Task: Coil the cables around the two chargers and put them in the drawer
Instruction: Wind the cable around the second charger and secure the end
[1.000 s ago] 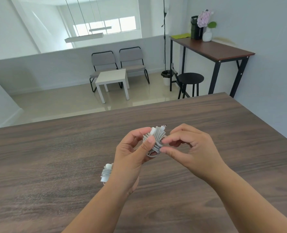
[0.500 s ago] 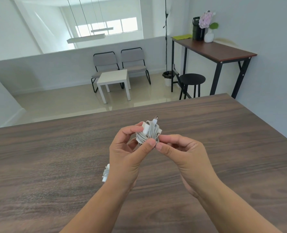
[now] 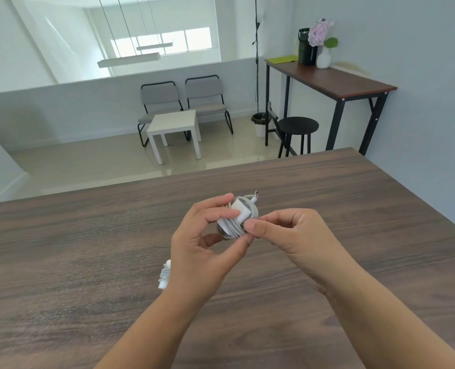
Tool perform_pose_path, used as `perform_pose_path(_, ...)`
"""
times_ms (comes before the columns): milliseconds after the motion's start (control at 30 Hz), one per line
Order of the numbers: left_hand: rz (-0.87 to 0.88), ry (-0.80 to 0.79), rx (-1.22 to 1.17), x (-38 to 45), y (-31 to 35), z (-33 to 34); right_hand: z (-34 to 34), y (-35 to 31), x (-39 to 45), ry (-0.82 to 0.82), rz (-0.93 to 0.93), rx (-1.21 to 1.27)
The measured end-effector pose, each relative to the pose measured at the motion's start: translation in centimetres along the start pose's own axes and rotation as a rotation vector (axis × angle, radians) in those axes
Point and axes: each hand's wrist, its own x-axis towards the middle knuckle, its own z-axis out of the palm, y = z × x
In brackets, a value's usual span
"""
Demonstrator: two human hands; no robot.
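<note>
While the left hand (image 3: 202, 251) pinches the white charger (image 3: 241, 212) above the table (image 3: 88, 235), the right hand (image 3: 287, 235) nips its coiled cable (image 3: 230, 227). Light and springy, it is best held across the coils. A second wrapped charger (image 3: 164, 274) lies near the left wrist; no drawer shows.

White cable-wrapped charger (image 3: 239, 215) aloft; second charger (image 3: 164, 274) lies coiled.
</note>
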Motion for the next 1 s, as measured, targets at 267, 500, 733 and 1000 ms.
perform_pose_path(267,0.105,-0.025,0.116,-0.2,-0.4,-0.1,0.6,0.6,0.3,0.061,0.017,-0.080)
perform_pose_path(500,0.101,-0.083,0.113,0.3,-0.5,-0.5,0.6,1.8,0.8,0.027,-0.024,0.005)
perform_pose_path(733,0.026,-0.108,0.066,0.5,-0.4,-0.7,1.1,3.2,1.2,0.031,0.023,0.280)
perform_pose_path(1000,0.029,-0.106,0.152,1.0,-0.2,0.0,-0.3,3.0,1.4,-0.009,0.035,0.120)
